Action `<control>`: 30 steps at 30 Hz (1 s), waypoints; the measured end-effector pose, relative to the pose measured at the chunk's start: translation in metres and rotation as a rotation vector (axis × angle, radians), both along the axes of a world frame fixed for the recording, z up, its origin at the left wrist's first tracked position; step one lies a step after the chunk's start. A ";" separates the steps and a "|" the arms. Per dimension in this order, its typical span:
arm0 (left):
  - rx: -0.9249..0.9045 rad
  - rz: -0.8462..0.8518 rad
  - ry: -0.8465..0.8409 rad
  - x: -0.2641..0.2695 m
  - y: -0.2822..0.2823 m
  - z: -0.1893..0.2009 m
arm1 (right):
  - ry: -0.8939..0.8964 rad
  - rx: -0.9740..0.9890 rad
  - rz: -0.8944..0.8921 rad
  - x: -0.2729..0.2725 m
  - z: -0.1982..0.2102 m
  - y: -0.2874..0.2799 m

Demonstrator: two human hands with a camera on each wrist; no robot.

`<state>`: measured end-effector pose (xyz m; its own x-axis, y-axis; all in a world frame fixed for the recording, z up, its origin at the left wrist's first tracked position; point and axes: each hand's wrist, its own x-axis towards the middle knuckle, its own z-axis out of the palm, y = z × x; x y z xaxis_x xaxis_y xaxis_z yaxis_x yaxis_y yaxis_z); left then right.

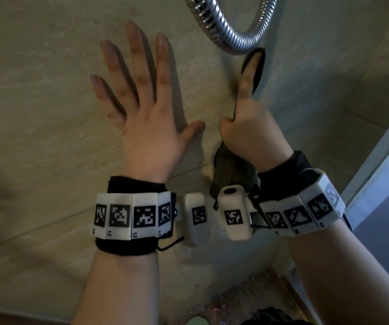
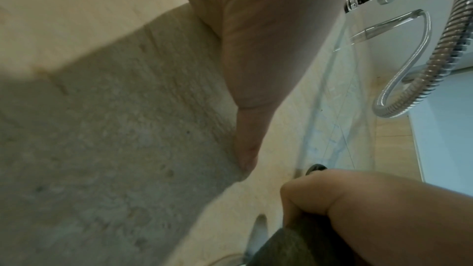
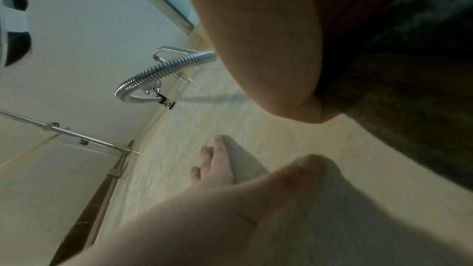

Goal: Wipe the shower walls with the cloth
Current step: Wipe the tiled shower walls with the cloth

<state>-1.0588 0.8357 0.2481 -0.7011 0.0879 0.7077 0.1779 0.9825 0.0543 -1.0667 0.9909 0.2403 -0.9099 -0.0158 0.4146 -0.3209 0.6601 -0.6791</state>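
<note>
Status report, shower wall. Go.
Left hand flat on the beige wall, fingers spread. Right hand presses the dark cloth into the corner. Metal shower hose loops just above the cloth.

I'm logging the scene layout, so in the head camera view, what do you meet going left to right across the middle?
Beige shower wall → left hand spread flat on it → right hand holding the dark cloth → pale door frame at the right edge.
</note>
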 end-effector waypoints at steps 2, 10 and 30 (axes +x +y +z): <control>-0.005 -0.001 0.002 0.001 0.001 0.000 | 0.006 0.036 -0.027 0.006 -0.009 -0.007; 0.001 0.002 -0.001 0.000 0.001 0.000 | 0.002 0.101 0.053 0.010 -0.014 -0.017; 0.023 -0.046 -0.032 -0.006 -0.003 -0.001 | 0.139 0.108 0.155 0.003 -0.004 -0.017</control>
